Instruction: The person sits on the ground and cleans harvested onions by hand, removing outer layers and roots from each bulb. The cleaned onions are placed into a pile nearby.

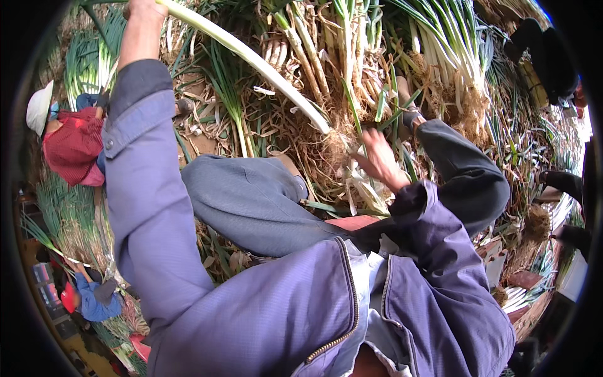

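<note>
My left hand (145,10), partly cut off at the top edge, is shut around a long green onion (256,60). The white stalk slants down to the right, and its bushy roots (338,147) reach close to my right hand (379,158). That hand is slightly blurred above the dry litter. A long green leaf (352,104) runs down behind its fingers, and pale, loose outer leaves (370,191) lie just below; whether the fingers grip any of this is unclear. Unpeeled green onions with brown husks (313,56) stand just beyond.
Cleaner green onions (452,56) stand bundled at upper right, roots down. Single green onions (238,110) lean near my bent left knee (226,188). Dry husks (278,125) cover the ground. One person in a red top (75,146) sits at left; another in blue (96,299) is farther off.
</note>
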`<state>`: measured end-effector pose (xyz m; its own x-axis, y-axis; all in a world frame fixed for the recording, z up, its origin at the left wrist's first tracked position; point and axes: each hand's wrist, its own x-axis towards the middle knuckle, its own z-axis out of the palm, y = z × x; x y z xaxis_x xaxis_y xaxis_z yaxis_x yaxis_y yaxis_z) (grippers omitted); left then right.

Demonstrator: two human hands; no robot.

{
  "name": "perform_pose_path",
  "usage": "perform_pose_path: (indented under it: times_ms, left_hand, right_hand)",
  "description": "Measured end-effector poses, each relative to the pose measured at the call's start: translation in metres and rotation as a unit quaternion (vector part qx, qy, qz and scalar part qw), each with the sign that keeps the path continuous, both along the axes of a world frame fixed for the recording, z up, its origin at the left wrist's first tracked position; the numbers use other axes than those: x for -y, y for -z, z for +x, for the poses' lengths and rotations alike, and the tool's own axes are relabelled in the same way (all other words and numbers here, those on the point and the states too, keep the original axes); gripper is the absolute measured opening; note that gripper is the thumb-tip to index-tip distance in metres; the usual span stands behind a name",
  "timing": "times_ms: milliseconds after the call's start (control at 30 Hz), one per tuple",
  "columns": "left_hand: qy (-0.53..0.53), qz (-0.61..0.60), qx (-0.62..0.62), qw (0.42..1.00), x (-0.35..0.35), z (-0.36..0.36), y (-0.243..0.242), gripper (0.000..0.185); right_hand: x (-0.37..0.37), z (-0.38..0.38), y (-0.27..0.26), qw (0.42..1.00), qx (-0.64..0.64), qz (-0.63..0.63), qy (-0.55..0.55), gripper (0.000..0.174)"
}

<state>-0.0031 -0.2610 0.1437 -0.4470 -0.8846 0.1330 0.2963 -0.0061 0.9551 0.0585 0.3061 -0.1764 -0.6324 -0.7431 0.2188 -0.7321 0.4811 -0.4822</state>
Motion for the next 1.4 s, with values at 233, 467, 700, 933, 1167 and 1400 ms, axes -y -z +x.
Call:
perform_pose_path:
  times_ms: [233, 467, 700, 933, 1167, 1400]
  left_hand:
    - [0.209, -0.007, -0.079, 0.975, -0.102, -0.010, 0.057, 0.022]
    - [0.445, -0.026, 0.001, 0.895, -0.197, 0.029, 0.105, 0.033]
    - [0.334, -0.015, 0.046, 0.941, -0.203, 0.013, 0.125, 0.016]
    - [0.265, -0.014, 0.080, 0.961, -0.194, 0.018, 0.138, 0.022]
    - [0.141, -0.071, 0.117, 0.980, -0.158, 0.019, 0.151, 0.024]
    - [0.115, -0.002, 0.069, 0.991, -0.081, 0.024, 0.173, 0.016]
  right_hand:
    - [0.105, -0.031, -0.114, 0.977, 0.145, -0.154, 0.011, 0.024]
    - [0.078, -0.041, -0.102, 0.966, 0.215, -0.136, -0.044, 0.023]
    - [0.079, -0.048, -0.108, 1.000, -0.018, 0.013, 0.004, 0.018]
    - [0.093, -0.052, -0.097, 1.000, 0.001, -0.004, 0.024, 0.015]
    - [0.080, -0.016, -0.104, 0.882, 0.375, -0.276, -0.080, 0.027]
    - [0.033, 0.065, -0.041, 0.891, 0.397, -0.073, -0.210, 0.033]
